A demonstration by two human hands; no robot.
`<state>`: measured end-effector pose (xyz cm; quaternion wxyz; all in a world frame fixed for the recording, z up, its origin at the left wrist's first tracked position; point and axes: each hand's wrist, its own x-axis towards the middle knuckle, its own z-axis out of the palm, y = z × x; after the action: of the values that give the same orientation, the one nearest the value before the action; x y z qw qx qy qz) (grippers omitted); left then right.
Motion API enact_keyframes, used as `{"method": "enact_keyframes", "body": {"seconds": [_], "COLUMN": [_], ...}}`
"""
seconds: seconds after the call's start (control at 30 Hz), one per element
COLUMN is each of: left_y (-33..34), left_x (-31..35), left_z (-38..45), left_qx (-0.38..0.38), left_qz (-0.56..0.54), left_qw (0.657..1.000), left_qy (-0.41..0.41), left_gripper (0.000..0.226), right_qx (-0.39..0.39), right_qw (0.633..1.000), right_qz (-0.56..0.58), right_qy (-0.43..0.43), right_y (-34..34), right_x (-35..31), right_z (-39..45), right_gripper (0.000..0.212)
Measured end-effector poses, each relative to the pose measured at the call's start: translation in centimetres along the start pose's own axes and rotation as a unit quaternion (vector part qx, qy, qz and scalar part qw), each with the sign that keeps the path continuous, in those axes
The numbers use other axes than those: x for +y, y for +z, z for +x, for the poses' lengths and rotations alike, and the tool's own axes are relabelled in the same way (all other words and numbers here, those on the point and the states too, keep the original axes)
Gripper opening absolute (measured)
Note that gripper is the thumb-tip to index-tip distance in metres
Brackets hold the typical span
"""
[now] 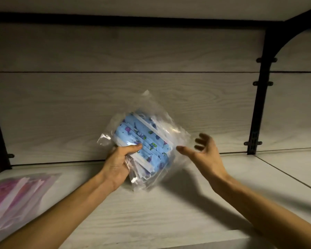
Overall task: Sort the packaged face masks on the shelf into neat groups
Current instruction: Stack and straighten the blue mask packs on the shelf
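The left hand [116, 165] grips the blue packs of masks [144, 141] above the shelf [151, 212], probably to group them apart from the pink packs [16, 196], while the right hand [203, 153] waits spread, empty.

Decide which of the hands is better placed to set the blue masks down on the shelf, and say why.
Left. The left hand already grips the blue masks above the shelf. The right hand hangs open beside the pack, holding nothing.
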<state>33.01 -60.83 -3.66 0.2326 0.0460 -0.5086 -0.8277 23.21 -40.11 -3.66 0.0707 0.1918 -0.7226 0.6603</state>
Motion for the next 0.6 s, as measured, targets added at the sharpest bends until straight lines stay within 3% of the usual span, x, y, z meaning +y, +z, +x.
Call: {"method": "enact_keyframes", "body": {"seconds": [0.07,0.17,0.3,0.47,0.6], "left_y": [0.5,1.4,2.3,3.1,2.9], "left_x": [-0.1,-0.5,-0.7,-0.9,-1.6], "left_z": [0.0,0.0,0.3,0.5,0.0], "left_qx": [0.003,-0.017,-0.111,-0.029,0.001], "left_qz": [0.034,0.092,0.138,0.148,0.174], "left_qw": [0.998,0.992,0.978,0.977,0.973], "left_qy": [0.044,0.089,0.114,0.151,0.154], "left_gripper": [0.059,0.056,0.053,0.068,0.059], "right_qx": [0.010,-0.065,-0.102,-0.084,-0.105], "right_qw": [0.996,0.994,0.993,0.993,0.991], "right_qz": [0.006,-0.006,0.041,0.074,0.088], "right_qy": [-0.092,-0.087,-0.044,-0.028,-0.003], "right_y": [-0.3,-0.6,-0.5,-0.7,-0.7], "right_x": [-0.6,-1.7,-1.0,-0.5,-0.5], "right_z": [0.9,1.6,1.0,-0.5,-1.7], "right_gripper": [0.096,0.094,0.051,0.035,0.034]}}
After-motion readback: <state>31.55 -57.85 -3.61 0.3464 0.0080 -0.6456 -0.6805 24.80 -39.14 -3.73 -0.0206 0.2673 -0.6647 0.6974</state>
